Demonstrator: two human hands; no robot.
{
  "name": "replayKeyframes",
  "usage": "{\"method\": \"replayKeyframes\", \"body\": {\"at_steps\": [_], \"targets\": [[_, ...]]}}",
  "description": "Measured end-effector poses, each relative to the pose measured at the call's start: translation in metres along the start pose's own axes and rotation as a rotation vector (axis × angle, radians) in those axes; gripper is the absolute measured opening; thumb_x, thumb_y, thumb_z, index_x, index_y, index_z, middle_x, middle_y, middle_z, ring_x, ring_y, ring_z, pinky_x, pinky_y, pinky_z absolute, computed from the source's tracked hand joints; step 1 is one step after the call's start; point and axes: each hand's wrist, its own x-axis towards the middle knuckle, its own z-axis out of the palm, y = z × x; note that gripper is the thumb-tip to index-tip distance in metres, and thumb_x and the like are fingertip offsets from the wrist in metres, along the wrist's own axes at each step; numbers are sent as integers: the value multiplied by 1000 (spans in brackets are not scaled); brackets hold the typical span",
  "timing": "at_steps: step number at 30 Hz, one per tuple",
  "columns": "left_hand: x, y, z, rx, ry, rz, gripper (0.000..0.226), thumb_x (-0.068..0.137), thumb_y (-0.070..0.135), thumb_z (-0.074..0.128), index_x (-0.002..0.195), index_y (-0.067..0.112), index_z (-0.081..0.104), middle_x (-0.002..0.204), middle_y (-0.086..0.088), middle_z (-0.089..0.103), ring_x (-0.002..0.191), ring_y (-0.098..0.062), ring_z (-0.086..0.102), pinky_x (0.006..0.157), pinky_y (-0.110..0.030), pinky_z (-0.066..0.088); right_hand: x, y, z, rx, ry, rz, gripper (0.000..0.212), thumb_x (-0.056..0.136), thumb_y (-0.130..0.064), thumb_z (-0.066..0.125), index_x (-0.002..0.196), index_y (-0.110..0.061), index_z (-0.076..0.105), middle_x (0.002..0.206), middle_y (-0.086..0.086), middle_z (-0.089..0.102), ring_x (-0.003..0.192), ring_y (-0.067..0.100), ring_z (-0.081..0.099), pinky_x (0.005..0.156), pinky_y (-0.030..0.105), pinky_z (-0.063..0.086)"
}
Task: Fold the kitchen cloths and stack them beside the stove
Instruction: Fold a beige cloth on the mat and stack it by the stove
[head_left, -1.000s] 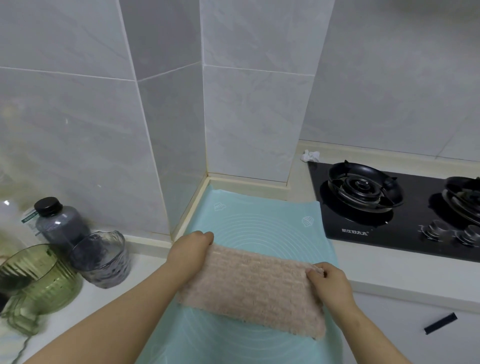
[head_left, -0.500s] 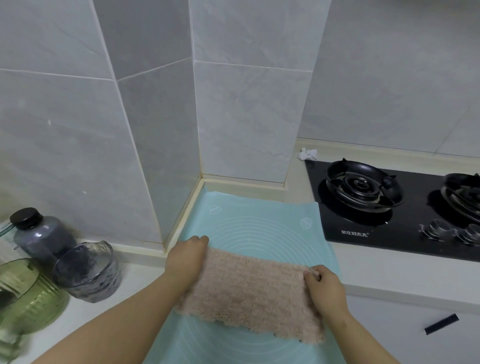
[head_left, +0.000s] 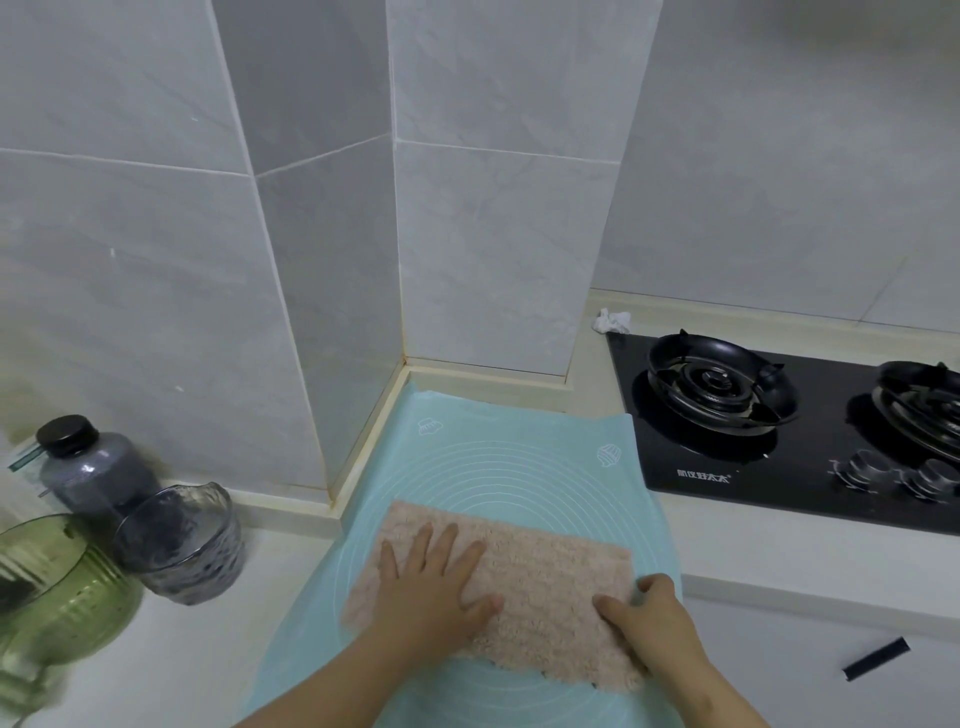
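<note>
On the counter (head_left: 779, 553), left of the stove (head_left: 769, 467), a teal mat (head_left: 519, 457) lies flat; the pink cloth (head_left: 556, 582) rests on its near half as a long rectangle running left to right; the left hand (head_left: 431, 590) presses flat on the cloth's left part, fingers straight and spread, holding nothing; the right hand (head_left: 652, 621) pinches the cloth's right edge, thumb on top, fingers curled round it; a bottle (head_left: 91, 470), a glass jug (head_left: 182, 545) and a green bowl (head_left: 57, 592) stand at far left.
</note>
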Motion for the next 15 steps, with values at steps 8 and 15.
{"method": "replayKeyframes", "body": {"at_steps": [8,15], "targets": [[-7,7,-5,136,45,-40,74,83,75,11,147,41,-1,158,3,-10,145,-29,-10,111,-58,-5,-12,-3,-3,170,-119,11,19,82,-13,66,89,-8,49,91,11,62,79,26,63,64,34,52],[-24,26,-37,-1016,199,-114,38,95,46,39,126,26,48,118,1,56,100,-15,54,86,-32,46,-35,-57,1,484,-337,-129,7,82,-14,63,83,-11,57,84,14,64,77,27,60,70,36,45]]}}
